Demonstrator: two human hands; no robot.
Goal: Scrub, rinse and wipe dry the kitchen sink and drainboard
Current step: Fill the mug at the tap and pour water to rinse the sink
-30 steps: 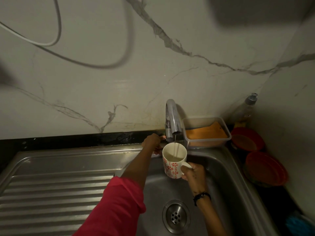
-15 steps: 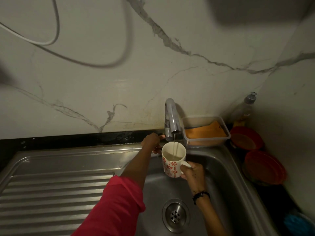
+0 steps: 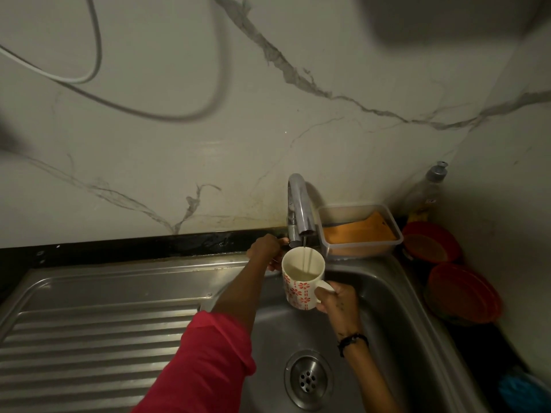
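Observation:
A steel sink point(image 3: 396, 332) with a round drain point(image 3: 308, 380) lies at lower right, and its ribbed drainboard point(image 3: 98, 329) stretches to the left. A chrome tap point(image 3: 299, 204) runs a thin stream into a white mug with red flowers point(image 3: 299, 289). My right hand point(image 3: 337, 304) grips the mug's handle and holds it under the spout. My left hand point(image 3: 265, 248), in a pink sleeve, reaches behind the mug and curls round the tap's handle, which is mostly hidden.
A clear plastic box with an orange cloth point(image 3: 359, 231) sits behind the sink. A soap bottle point(image 3: 426, 189) stands in the corner. Two red bowls point(image 3: 460, 290) lie on the right ledge, a blue item point(image 3: 521, 391) below them. A cable point(image 3: 89, 70) hangs on the marble wall.

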